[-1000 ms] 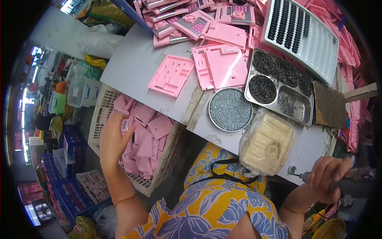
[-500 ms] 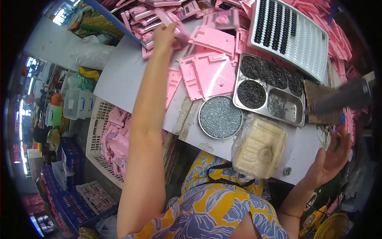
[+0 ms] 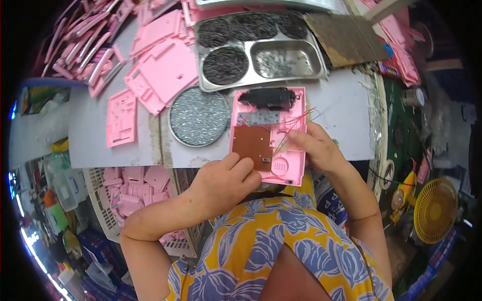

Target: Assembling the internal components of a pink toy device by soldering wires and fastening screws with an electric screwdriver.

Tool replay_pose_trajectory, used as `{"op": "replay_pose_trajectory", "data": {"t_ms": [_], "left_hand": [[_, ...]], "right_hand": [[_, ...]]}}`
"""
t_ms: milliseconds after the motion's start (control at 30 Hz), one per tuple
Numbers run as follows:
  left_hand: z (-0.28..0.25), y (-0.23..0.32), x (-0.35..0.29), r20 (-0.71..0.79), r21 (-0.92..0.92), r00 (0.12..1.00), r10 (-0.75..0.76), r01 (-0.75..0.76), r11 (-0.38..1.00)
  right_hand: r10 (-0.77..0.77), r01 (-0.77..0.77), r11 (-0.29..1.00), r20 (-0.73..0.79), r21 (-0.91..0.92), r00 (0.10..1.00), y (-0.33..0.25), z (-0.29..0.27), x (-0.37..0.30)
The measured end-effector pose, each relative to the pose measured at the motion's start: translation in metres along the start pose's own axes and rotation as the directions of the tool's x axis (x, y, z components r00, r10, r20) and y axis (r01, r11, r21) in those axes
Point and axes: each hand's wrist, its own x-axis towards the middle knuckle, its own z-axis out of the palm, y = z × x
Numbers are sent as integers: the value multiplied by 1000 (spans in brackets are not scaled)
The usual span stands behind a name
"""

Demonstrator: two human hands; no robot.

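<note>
Close to my body, both hands hold a pink plastic housing (image 3: pixel 288 163) with its inside facing up. Within it sit a brown circuit board (image 3: pixel 251 143), a black part (image 3: pixel 266 98) along the far end, and a grey metal strip (image 3: pixel 261 118). Thin red and pale wires (image 3: pixel 286 131) loop loosely over the right half. My left hand (image 3: pixel 226 179) has curled fingers at the board's near left edge. Gripping the right side is my right hand (image 3: pixel 321 148), its thumb over the rim by the wires. Its other fingers are partly hidden.
A round dish of small silver pieces (image 3: pixel 198 116) stands left of the housing. Beyond are a metal compartment tray (image 3: pixel 241 80) with dark small parts and a brown board (image 3: pixel 346 42). Pink panels (image 3: pixel 163 75) and piled pink parts lie left. Below is a crate (image 3: pixel 103 200); right, a yellow fan (image 3: pixel 436 210).
My left hand has come back from the pink pile to my body, and my right hand has moved in from the right edge. Both now hold the pink housing. The view has shifted.
</note>
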Motion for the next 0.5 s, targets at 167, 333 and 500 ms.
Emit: {"op": "replay_pose_trajectory", "data": {"t_ms": [167, 333, 500], "left_hand": [[51, 0, 5, -54, -114, 997, 60, -66, 991], [59, -25, 23, -131, -264, 991, -23, -13, 964], [48, -18, 18, -99, -308, 991, -93, 58, 950]], "right_hand": [[-337, 46, 555, -173, -831, 926, 13, -40, -23], [-508, 81, 385, -138, -919, 850, 14, -52, -3], [-75, -60, 766, -181, -640, 981, -5, -69, 6]]}}
